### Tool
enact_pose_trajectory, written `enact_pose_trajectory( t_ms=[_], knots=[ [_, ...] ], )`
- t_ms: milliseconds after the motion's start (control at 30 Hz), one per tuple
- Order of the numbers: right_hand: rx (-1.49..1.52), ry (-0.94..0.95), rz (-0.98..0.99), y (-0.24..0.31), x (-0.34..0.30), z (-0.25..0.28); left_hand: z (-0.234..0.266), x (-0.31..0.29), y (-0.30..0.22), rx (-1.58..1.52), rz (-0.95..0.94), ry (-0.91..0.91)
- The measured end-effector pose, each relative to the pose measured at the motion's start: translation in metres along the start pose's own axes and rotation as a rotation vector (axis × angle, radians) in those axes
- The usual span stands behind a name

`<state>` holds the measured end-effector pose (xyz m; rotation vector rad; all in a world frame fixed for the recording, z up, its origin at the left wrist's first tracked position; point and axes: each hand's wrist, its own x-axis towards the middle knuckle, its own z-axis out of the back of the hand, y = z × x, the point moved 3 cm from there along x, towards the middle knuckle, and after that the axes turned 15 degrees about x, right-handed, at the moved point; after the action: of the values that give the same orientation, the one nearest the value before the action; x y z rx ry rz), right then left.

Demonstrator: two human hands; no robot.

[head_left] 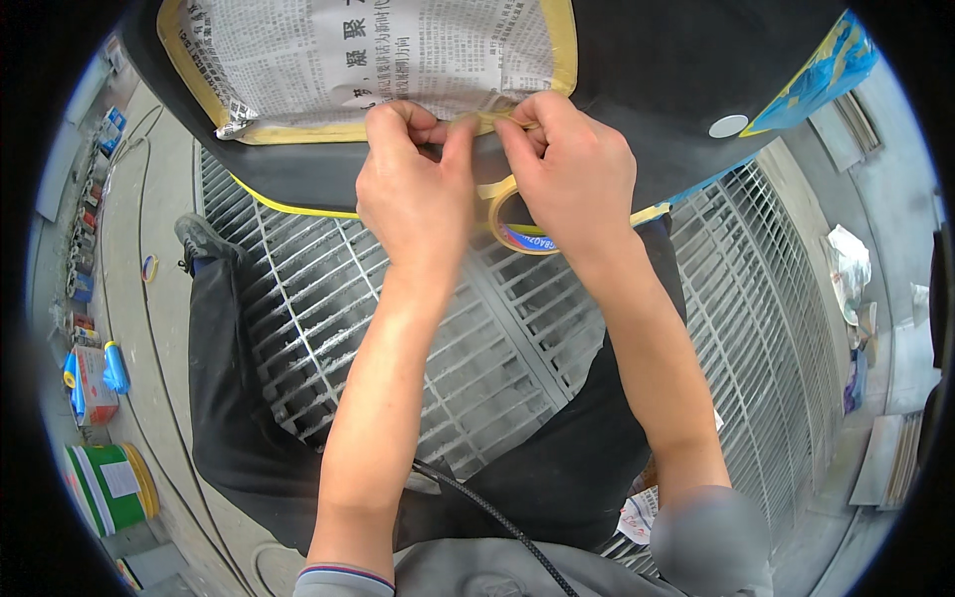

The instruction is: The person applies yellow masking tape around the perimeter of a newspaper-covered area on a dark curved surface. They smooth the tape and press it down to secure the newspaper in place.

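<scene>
Both your left hand (413,189) and right hand (572,169) pinch the yellow tape (487,121) along the newspaper (378,50) edge on the black panel (686,90), so press it flat slowly, minding the tape roll (517,224) dangling over the floor grate (497,348).

Yellow masking tape (497,121) stretched along newspaper (378,50) edge; roll (517,224) dangling.
</scene>
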<state>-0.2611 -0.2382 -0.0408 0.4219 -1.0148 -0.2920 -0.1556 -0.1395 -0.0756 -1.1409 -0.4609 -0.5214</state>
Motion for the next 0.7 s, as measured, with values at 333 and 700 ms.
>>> enact_pose_trajectory(
  t_ms=[333,700],
  knots=[
    [-0.071,-0.045,0.065,0.000,0.000,-0.002,0.007,0.006,0.006,0.239,-0.353,-0.129],
    [-0.057,-0.059,0.073,-0.001,-0.002,-0.001,0.027,0.023,0.035,0.172,-0.239,-0.096]
  ],
)
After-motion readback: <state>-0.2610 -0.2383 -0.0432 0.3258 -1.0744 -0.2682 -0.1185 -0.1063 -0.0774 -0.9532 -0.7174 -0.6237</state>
